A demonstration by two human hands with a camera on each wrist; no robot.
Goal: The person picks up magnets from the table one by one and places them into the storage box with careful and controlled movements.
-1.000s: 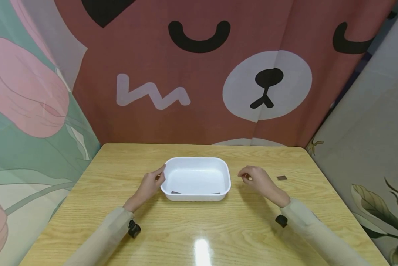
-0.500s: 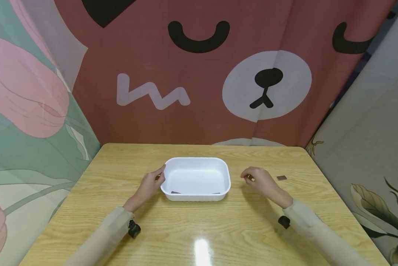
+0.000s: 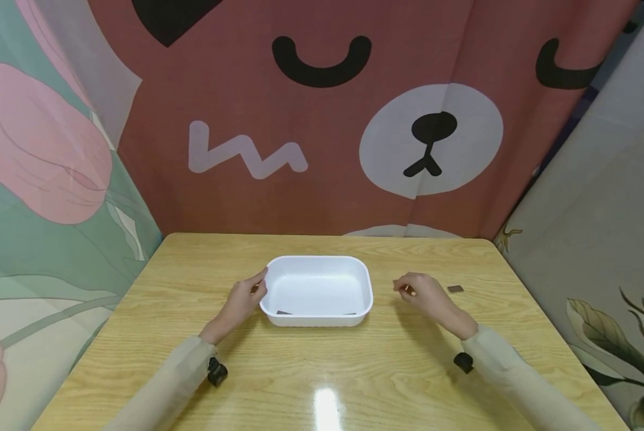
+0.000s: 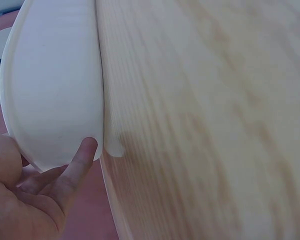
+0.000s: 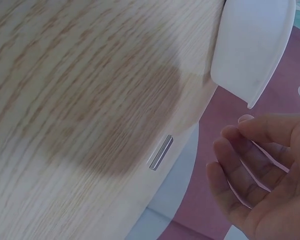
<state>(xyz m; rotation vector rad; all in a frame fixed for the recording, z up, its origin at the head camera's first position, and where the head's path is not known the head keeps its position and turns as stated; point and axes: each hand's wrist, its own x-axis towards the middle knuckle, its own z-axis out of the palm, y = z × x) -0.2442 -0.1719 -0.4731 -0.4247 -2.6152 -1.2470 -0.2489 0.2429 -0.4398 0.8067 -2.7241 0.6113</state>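
A white rectangular plastic tray (image 3: 316, 320) stands on the table. My left hand (image 3: 243, 299) holds its left end, with the thumb at the rim and a finger against the outer wall (image 4: 55, 90). To the right of the tray, my right hand (image 3: 424, 294) hovers above the table, fingers loosely curled and thumb near the index fingertip. Nothing shows between those fingers (image 5: 235, 160). Beyond that hand, a small flat dark brown rectangle (image 3: 455, 288) lies on the wood; the right wrist view shows this small piece (image 5: 161, 152) with a shiny edge.
Two thin dark slivers show inside the tray by its front wall, the left sliver (image 3: 283, 312) larger; the wall partly hides them. The wooden table (image 3: 279, 377) ends at a curtain (image 3: 246, 203) with a bear print. Patterned cloths hang on both sides.
My right hand has drifted a little to the right, away from the tray and nearer the brown piece. The left hand and the tray stay in place.
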